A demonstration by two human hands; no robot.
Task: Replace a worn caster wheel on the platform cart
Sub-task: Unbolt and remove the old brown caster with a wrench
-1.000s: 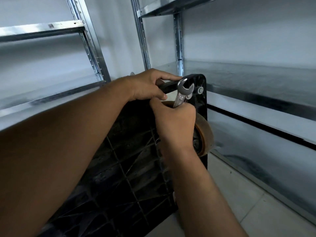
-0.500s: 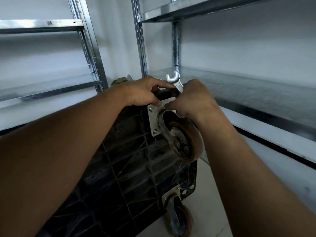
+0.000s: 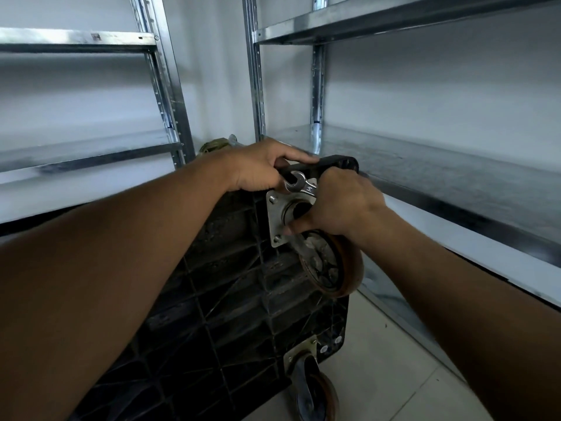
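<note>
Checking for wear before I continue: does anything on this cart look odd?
The upper caster wheel looks odd: its hub is caked with grey grime. The platform cart stands on edge, gripped by the left hand.

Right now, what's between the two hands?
In the head view, a wrench pokes out between the left hand and right hand, above the caster's mounting plate.

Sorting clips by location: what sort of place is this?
Probably a storeroom or warehouse corner: galvanised metal shelving lines the white wall, the floor is pale tile, and a black platform cart stands tipped up on edge.
</note>
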